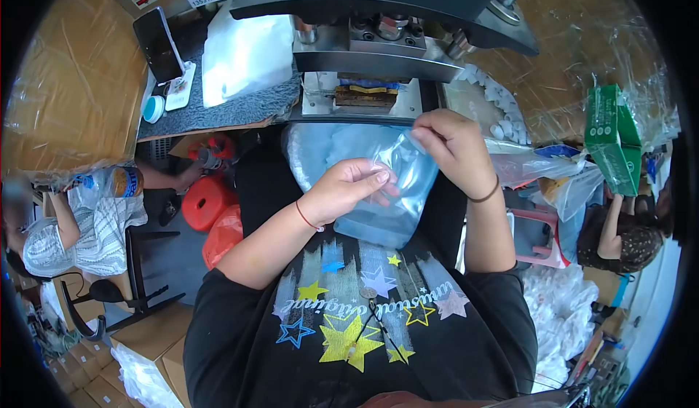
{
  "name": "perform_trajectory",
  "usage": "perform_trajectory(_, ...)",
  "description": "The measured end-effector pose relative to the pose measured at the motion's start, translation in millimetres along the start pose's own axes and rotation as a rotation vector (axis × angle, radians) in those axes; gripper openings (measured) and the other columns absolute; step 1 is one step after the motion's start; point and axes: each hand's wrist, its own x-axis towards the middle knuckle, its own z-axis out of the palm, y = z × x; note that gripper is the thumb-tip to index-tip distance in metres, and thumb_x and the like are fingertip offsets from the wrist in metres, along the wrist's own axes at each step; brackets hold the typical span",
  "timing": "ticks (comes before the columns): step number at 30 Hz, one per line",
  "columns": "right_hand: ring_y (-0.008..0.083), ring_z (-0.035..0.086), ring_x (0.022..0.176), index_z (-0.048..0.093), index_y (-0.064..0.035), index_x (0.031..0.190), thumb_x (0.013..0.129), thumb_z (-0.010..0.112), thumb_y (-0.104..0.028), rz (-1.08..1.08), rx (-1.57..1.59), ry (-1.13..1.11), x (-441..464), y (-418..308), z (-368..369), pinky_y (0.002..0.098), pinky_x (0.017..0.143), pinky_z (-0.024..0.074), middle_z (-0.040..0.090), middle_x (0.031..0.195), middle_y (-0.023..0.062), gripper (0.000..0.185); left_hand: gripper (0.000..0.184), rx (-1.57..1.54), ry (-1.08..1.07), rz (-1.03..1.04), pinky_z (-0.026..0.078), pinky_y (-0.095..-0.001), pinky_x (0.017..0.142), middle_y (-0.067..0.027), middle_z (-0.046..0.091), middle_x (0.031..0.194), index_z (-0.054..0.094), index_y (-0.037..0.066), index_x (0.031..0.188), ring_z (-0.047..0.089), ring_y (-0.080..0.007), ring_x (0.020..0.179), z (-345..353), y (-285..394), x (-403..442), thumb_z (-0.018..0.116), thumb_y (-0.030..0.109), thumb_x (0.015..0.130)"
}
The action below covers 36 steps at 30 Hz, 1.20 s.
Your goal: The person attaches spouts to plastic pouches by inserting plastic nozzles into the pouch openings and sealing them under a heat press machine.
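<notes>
A clear, floppy plastic bag (404,219) hangs between my hands, in front of my lap. My right hand (455,149) pinches its upper right corner between thumb and fingers. My left hand (349,189) grips it at the left side, the thumb on the near face and the fingertips showing through the film. Behind the bag, a bluish translucent heap of plastic (320,149) lies over my lap; its exact kind is hard to make out. Just beyond stands a metal press (378,58), with a brass-coloured die block (364,96) on its bed.
Left of the press, a stack of clear plastic sheets (247,58) lies on a grey cloth near a phone (159,48). Small white pieces (499,106) sit to the right. A red stool (206,203), a green box (613,142) and two other people are at the sides.
</notes>
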Motion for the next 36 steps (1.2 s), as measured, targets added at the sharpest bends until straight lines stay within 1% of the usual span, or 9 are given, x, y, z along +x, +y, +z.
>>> perform_trajectory(2,0.0233,0.067,0.072,0.07,0.0013,0.093,0.088,0.075,-0.011,-0.041,-0.006,-0.004,-1.4,5.0,-3.7,0.0316,0.066,0.0514,0.069,0.081,0.0132,0.014,0.026,0.006,0.007,0.003,0.055,-0.0332,0.088,-0.0103,0.073,0.103,0.067,-0.001,0.108,0.069,-0.0167,0.094,-0.7,-2.1,0.1,0.063,0.024,0.103)
perform_trajectory(6,0.0206,0.066,0.071,0.071,0.001,0.092,0.087,0.077,-0.011,0.243,0.246,0.176,1.8,-3.5,-0.4,0.0313,0.065,0.0508,0.069,0.079,0.0124,0.015,0.026,0.155,0.033,0.085,0.056,-0.0327,0.088,-0.0098,0.073,0.102,0.067,0.0,0.109,0.069,-0.0173,0.094,-3.3,-17.5,4.7,0.062,0.024,0.104)
perform_trajectory(17,0.0342,0.066,0.087,0.069,-0.0015,0.103,0.098,0.063,-0.018,-0.057,0.018,-0.284,2.3,1.3,-19.8,0.0412,0.076,0.0521,0.069,0.092,0.0158,0.018,0.027,-0.05,-0.086,-0.114,0.057,-0.0331,0.085,-0.0137,0.073,0.11,0.065,0.0,0.118,0.072,-0.0213,0.095,4.7,-3.9,0.9,0.061,0.022,0.104)
perform_trajectory(20,0.0366,0.066,0.101,0.067,-0.0019,0.117,0.101,0.058,-0.019,-0.017,-0.363,0.0,2.9,21.5,-30.3,0.0432,0.086,0.0529,0.069,0.108,0.0207,0.025,0.025,-0.085,-0.047,-0.175,0.059,-0.0317,0.081,-0.0141,0.073,0.112,0.063,0.0,0.121,0.073,-0.0223,0.096,0.4,-1.4,1.7,0.063,0.016,0.101)
perform_trajectory(21,0.0415,0.063,0.109,0.059,-0.0045,0.131,0.1,0.058,-0.02,-0.005,-0.655,0.034,-1.4,62.2,-40.7,0.0481,0.092,0.0519,0.064,0.118,0.0235,0.035,0.025,-0.098,-0.018,-0.17,0.059,-0.0312,0.079,-0.0141,0.073,0.112,0.063,0.0,0.121,0.073,-0.0223,0.096,-4.8,-3.9,1.1,0.063,0.014,0.101)
perform_trajectory(22,0.0437,0.062,0.108,0.055,-0.0086,0.136,0.095,0.063,-0.019,0.295,-0.855,0.039,-5.4,81.6,-45.8,0.0503,0.094,0.0513,0.061,0.118,0.0239,0.042,0.025,-0.11,0.014,-0.165,0.059,-0.0306,0.077,-0.0141,0.073,0.112,0.062,0.0,0.122,0.073,-0.0222,0.096,-10.0,-5.1,-0.5,0.064,0.012,0.1)
perform_trajectory(26,0.0442,0.062,0.104,0.058,-0.013,0.13,0.088,0.071,-0.018,0.213,-1.038,0.069,-9.5,115.9,-35.9,0.0494,0.088,0.0532,0.057,0.118,0.0222,0.044,0.024,-0.149,0.139,-0.03,0.059,-0.0299,0.077,-0.0129,0.073,0.108,0.065,-0.002,0.119,0.073,-0.0203,0.091,-35.0,10.3,4.4,0.065,0.005,0.095)
perform_trajectory(33,0.0421,0.063,0.097,0.064,-0.0054,0.107,0.085,0.075,-0.022,0.29,-0.65,0.16,-18.0,122.5,-28.0,0.049,0.079,0.0521,0.061,0.11,0.0184,0.029,0.025,-0.19,0.198,0.067,0.056,-0.0313,0.083,-0.0123,0.072,0.106,0.064,-0.004,0.116,0.071,-0.0198,0.093,-55.9,26.9,22.5,0.068,0.005,0.093)
perform_trajectory(36,0.0396,0.064,0.096,0.064,-0.0036,0.107,0.087,0.074,-0.016,0.342,-0.676,0.154,-21.4,117.0,-27.8,0.0456,0.08,0.052,0.062,0.106,0.0173,0.026,0.034,0.108,0.645,0.324,0.055,-0.0366,0.087,-0.017,0.067,0.119,0.057,-0.005,0.125,0.068,-0.0243,0.102,-68.6,35.4,20.4,0.065,0.012,0.096)
